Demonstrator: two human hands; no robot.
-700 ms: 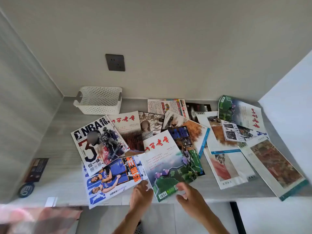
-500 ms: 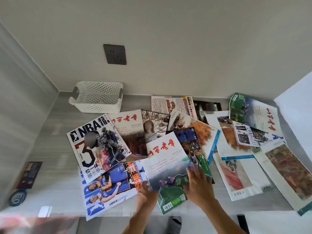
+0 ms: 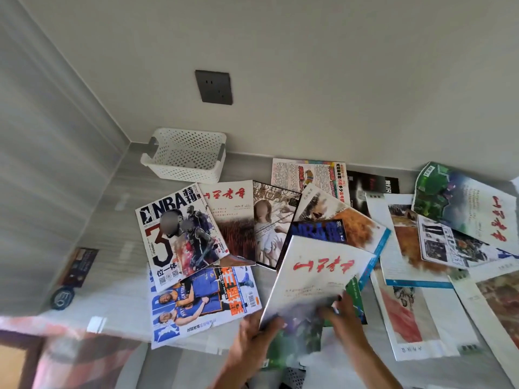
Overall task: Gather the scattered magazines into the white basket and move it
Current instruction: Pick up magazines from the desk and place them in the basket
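Several magazines lie scattered and overlapping on a grey table [image 3: 118, 197]. A white perforated basket [image 3: 185, 157] stands with nothing in it at the back left corner, against the wall. Both hands hold a white magazine with red script [image 3: 317, 272], lifted and tilted above the pile near the front edge. My left hand [image 3: 252, 343] grips its lower left corner. My right hand [image 3: 341, 315] grips its lower right part. An NBA magazine [image 3: 177, 234] and a blue basketball magazine [image 3: 202, 301] lie to the left of it.
A dark wall socket [image 3: 214, 87] sits above the basket. A dark card [image 3: 80, 262] and a round black badge [image 3: 62, 296] lie at the table's left edge. More magazines [image 3: 421, 242] cover the right side up to a white panel.
Both hands closed on the white magazine with red script and raised it off the pile, tilting it up. The camera moved closer and swung slightly left.
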